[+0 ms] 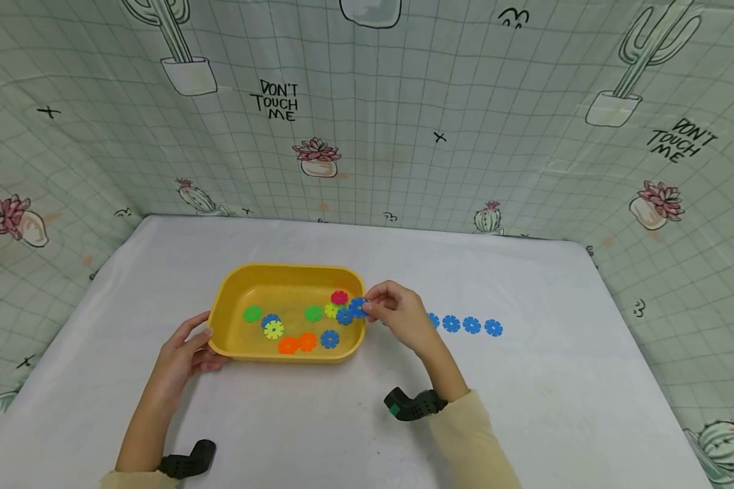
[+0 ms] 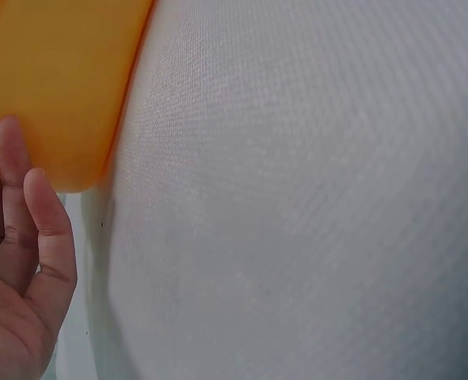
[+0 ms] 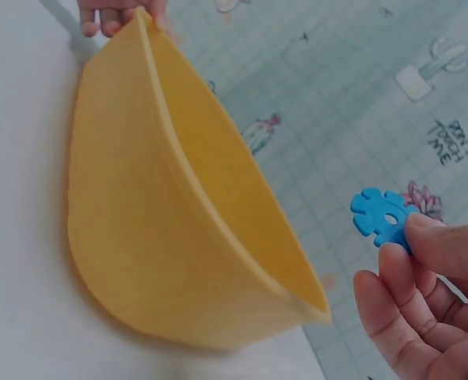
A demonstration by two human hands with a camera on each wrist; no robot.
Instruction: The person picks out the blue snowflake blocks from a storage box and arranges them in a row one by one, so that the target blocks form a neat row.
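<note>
My right hand [image 1: 404, 319] pinches a blue notched plastic disc, flower-shaped with a hole in its middle [image 3: 376, 215], between thumb and fingertips. In the head view that disc overlaps the right end of a yellow plastic basin [image 1: 290, 267]; the right wrist view has it up near the rim. At the basin's left end my left hand [image 1: 183, 353] holds the rim, its fingers [image 2: 13, 150] against the outer wall. Inside lie loose discs: green [image 1: 253, 313], orange [image 1: 287, 345], yellow-green [image 1: 274, 330], red [image 1: 339, 297] and blue [image 1: 329, 339].
Right of the basin, several blue discs [image 1: 472, 325] form a row on the white tabletop [image 1: 563, 380]; my right hand covers part of the row's left end. Behind the table hangs a grid-patterned cloth [image 1: 391, 170] with cactus prints.
</note>
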